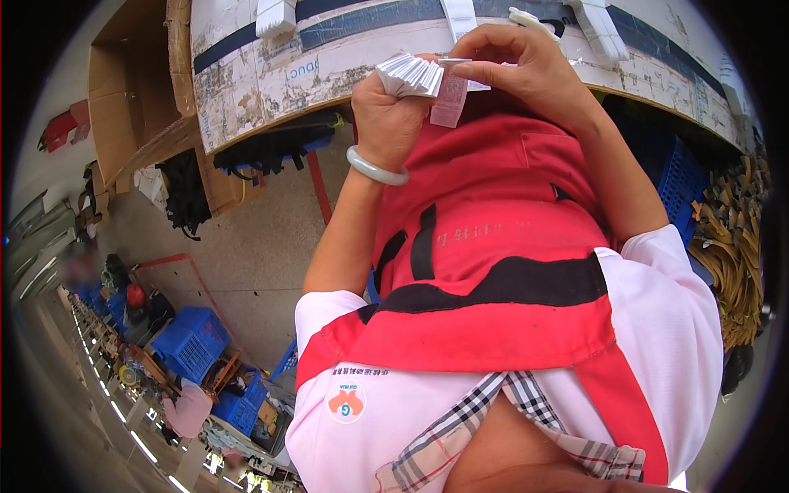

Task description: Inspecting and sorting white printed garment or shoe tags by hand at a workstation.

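My left hand (pixel 388 111) is closed around a fanned stack of small white paper tags (pixel 411 74), held up in front of my red apron (pixel 501 246). A pale green bangle (pixel 374 168) sits on that wrist. My right hand (pixel 526 62) pinches one tag at the top of the stack between thumb and fingers. A pinkish-white tag (pixel 450 103) hangs down below the stack. Both hands are just in front of the edge of a worn white and blue worktable (pixel 271 74).
More white tag bundles (pixel 275 16) lie on the worktable. An open cardboard box (pixel 136 99) stands at the left. Blue plastic crates (pixel 191 343) sit on the floor at lower left and another blue crate (pixel 678 185) at right, beside bundles of tan strips (pixel 731 263).
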A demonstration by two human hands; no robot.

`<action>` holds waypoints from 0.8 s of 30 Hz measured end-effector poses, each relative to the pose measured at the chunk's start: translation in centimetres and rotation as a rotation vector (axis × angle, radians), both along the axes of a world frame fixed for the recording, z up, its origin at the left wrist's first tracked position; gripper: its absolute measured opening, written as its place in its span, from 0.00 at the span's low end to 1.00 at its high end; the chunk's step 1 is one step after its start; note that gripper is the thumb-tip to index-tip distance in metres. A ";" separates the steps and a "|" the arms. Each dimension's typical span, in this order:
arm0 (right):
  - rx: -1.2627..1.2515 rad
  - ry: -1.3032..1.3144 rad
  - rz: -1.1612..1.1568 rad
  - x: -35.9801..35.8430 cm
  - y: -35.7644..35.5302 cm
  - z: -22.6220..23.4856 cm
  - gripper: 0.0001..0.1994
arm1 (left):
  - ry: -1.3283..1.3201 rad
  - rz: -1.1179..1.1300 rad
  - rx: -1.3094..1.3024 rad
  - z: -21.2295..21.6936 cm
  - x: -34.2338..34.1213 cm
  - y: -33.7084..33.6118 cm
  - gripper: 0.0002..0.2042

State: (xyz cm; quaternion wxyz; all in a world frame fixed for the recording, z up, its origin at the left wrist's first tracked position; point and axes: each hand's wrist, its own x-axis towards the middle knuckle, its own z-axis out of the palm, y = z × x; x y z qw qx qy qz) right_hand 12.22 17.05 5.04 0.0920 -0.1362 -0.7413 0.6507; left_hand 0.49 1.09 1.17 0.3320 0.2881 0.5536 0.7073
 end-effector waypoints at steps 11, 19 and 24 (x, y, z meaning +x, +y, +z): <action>-0.251 -0.106 0.110 0.0 -0.6 0.8 0.06 | -0.465 -0.254 -0.139 -0.6 -0.1 0.5 0.19; -0.011 0.026 -0.082 -0.4 0.2 -3.2 0.11 | -0.484 -0.420 -0.105 -1.4 -0.1 0.3 0.16; 0.678 -0.006 -0.350 -2.1 3.5 -4.7 0.07 | -0.492 -0.318 -0.130 -1.4 0.1 0.9 0.11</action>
